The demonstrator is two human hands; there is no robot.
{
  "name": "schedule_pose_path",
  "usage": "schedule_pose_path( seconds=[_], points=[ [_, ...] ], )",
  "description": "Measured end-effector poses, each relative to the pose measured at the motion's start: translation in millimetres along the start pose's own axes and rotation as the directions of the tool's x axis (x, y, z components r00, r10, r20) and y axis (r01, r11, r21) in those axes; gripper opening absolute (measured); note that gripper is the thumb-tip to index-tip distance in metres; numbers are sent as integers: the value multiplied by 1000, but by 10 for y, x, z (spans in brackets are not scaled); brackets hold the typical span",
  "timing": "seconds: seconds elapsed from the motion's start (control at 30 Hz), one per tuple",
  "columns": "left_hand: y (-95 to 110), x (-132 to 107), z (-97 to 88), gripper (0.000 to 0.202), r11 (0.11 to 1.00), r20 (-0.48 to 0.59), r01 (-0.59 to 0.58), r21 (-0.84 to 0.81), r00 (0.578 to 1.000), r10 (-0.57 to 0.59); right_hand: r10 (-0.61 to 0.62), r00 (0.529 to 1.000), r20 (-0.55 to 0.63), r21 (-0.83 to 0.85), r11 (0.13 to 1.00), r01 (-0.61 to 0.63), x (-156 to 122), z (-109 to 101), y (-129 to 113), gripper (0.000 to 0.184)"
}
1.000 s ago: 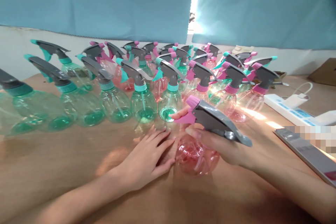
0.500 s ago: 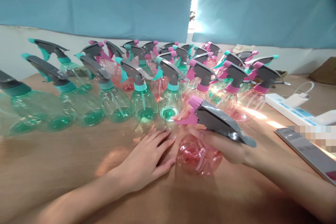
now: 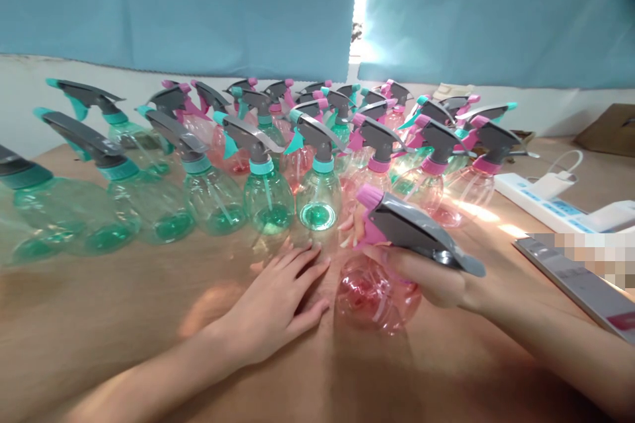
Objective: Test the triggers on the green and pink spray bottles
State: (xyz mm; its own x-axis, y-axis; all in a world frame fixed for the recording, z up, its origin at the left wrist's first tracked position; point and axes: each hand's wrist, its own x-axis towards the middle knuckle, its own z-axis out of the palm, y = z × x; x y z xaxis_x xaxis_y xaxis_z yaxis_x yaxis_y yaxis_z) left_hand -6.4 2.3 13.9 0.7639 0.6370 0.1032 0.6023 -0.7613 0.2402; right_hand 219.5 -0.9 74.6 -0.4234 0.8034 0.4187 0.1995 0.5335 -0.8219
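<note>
My right hand [image 3: 421,274] is wrapped round the neck of a pink spray bottle [image 3: 374,294] with a grey trigger head [image 3: 417,231] and a pink nozzle. The bottle stands on the wooden table [image 3: 124,317], its head pointing left. Beside its left flank, my left hand [image 3: 275,301] lies flat on the table with the fingers spread, holding nothing. Just behind both hands is a crowd of several green spray bottles [image 3: 268,195] and pink spray bottles [image 3: 424,182].
A white power strip [image 3: 546,201] with a cable lies at the right. A dark flat device [image 3: 575,277] rests near the right edge. A cardboard box [image 3: 608,129] stands at the far right. Blue curtains [image 3: 198,6] hang behind the table.
My right hand has tightened round the pink bottle's neck; the fingers at the nozzle have curled down. The view has shifted slightly. My left hand has stayed flat.
</note>
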Motion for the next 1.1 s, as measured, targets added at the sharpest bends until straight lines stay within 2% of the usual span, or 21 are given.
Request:
schedule_pose_path(
  seconds=[0.1,0.27,0.43,0.63,0.77,0.93,1.1],
  points=[
    [-5,4,6,47,1000,-3,-4,-2,1000,4,58,998,-13,90,994,-57,2,6,-14,10],
    [-2,-6,18,47,1000,-12,-6,9,1000,6,141,989,-35,76,988,-138,62,29,-129,9],
    [0,-10,9,47,1000,-8,-5,11,1000,5,211,977,3,146,967,-210,52,49,-139,30],
    [0,-20,13,48,1000,9,-1,29,1000,1,163,987,-6,206,966,-159,-1,53,-65,35],
    [-5,-23,25,48,1000,3,5,22,1000,-5,143,989,-46,166,977,-133,30,33,-119,36],
    [-11,-17,25,47,1000,-9,5,1,1000,-5,133,990,-42,178,976,-123,27,24,-132,22],
    [-7,-17,20,47,1000,-5,9,-12,1000,-9,160,987,-17,170,973,-155,23,27,-97,23]
  ],
)
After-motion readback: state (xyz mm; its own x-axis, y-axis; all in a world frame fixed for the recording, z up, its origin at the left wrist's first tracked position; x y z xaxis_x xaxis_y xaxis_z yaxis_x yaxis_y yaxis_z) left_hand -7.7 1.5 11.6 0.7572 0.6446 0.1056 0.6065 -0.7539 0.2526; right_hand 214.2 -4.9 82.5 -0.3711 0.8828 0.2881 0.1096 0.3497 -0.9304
